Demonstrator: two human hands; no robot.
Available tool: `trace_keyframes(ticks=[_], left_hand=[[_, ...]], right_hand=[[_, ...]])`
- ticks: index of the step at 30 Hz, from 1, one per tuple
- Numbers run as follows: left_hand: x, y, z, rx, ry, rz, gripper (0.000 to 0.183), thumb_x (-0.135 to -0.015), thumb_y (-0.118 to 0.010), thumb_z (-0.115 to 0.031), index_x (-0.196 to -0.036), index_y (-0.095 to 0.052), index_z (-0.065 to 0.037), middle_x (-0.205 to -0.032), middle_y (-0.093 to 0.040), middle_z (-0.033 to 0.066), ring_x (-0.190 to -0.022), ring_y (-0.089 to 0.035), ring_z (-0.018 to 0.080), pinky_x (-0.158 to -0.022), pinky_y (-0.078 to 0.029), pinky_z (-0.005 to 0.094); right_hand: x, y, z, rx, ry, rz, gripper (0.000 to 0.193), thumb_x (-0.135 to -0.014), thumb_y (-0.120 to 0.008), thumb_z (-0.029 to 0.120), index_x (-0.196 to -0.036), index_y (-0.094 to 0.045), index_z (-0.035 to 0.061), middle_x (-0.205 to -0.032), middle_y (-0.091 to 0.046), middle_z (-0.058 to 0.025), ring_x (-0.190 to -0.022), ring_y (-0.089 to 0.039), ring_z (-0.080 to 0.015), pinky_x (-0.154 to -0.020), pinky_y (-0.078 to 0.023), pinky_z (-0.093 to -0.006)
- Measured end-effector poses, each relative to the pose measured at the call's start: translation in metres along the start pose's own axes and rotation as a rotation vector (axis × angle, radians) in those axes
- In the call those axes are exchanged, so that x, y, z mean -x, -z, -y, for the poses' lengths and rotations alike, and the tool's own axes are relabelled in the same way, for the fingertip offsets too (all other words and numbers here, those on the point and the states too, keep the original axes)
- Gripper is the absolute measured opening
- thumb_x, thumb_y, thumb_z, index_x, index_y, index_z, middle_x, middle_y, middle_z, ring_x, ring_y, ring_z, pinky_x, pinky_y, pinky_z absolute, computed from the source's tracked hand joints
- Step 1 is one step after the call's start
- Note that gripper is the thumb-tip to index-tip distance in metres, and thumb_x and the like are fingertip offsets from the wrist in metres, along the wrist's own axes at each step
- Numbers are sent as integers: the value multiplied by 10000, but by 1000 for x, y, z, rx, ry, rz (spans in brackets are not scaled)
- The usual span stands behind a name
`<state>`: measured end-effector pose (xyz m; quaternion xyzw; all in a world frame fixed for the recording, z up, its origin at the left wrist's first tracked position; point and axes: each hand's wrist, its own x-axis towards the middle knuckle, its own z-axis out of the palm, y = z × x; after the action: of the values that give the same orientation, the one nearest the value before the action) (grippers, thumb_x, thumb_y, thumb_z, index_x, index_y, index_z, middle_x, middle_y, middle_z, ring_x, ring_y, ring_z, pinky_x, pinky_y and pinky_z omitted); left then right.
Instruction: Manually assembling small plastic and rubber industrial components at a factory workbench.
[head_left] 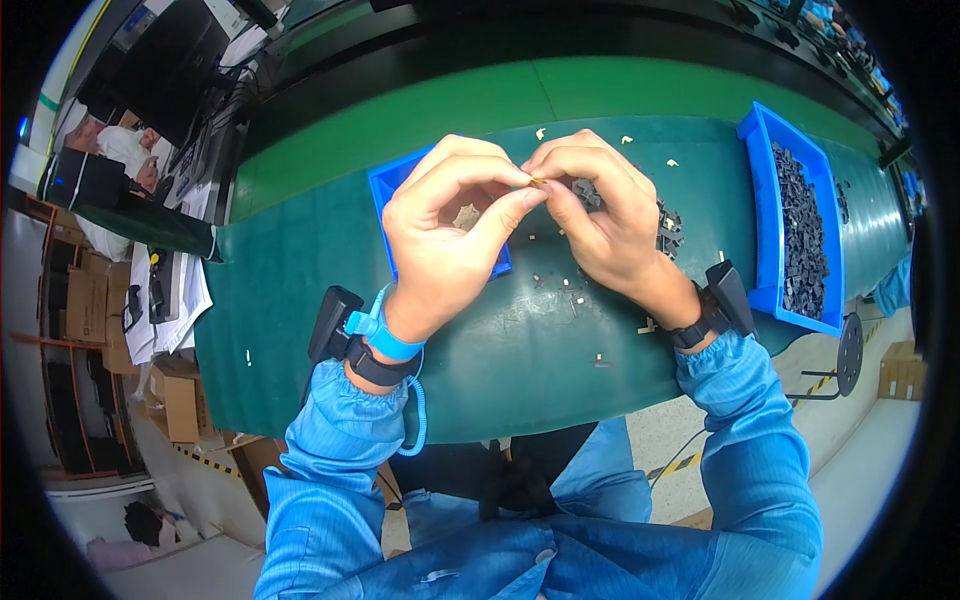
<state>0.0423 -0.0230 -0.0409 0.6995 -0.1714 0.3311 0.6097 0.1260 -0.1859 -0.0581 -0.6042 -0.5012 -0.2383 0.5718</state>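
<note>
From my end I see both hands nearly closed, fingertips meeting above the table: the left hand and the right hand pinch a tiny brownish piece between thumbs and forefingers, its detail too small for me to make out. A blue tray sits beneath the left hand, partly hidden by it. Beyond the right hand I have a loose heap of dark parts, with pale bits scattered around on the green table. Farther right stands a blue bin full of dark parts. At far left, I see a monitor and a person in white.
</note>
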Motion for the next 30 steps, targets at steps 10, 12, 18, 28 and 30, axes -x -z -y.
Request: trace_keyframes(ticks=[10,12,18,28,30], left_hand=[[-1,1,1,-21,-43,0,179,-834,-849,74,-972,-758,5,-987,-669,56,-811,-657,99,-662,-533,224],[0,-1,0,2,-19,-17,178,-835,-850,71,-969,-756,3,-987,-668,54,-810,-658,97,-663,-532,223],[0,0,0,5,-10,-10,180,-835,-853,65,-972,-755,3,-985,-667,54,-799,-657,95,-661,-534,222],[-1,2,-2,-33,-7,-2,173,-830,-861,58,-947,-743,6,-962,-664,50,-787,-655,95,-658,-538,227],[1,4,-2,-57,6,55,200,-849,-811,110,-989,-705,15,-1006,-643,73,-885,-616,125,-755,-527,261]], right_hand=[[0,0,1,-22,-5,-3,155,-909,-766,-23,-1044,-698,11,-999,-727,-118,-818,-678,-209,-647,-545,-289],[0,0,2,-27,-6,-3,153,-911,-765,-22,-1044,-698,11,-998,-727,-118,-819,-678,-208,-647,-545,-289],[-1,0,2,-30,-9,4,148,-915,-760,-21,-1046,-696,8,-994,-726,-120,-819,-675,-209,-655,-544,-293],[0,1,2,-36,-2,11,155,-911,-756,-31,-1050,-694,-2,-987,-724,-126,-799,-674,-209,-657,-543,-292],[0,1,2,-35,-3,13,158,-909,-757,-33,-1051,-694,-3,-987,-724,-127,-797,-674,-208,-656,-542,-292]])
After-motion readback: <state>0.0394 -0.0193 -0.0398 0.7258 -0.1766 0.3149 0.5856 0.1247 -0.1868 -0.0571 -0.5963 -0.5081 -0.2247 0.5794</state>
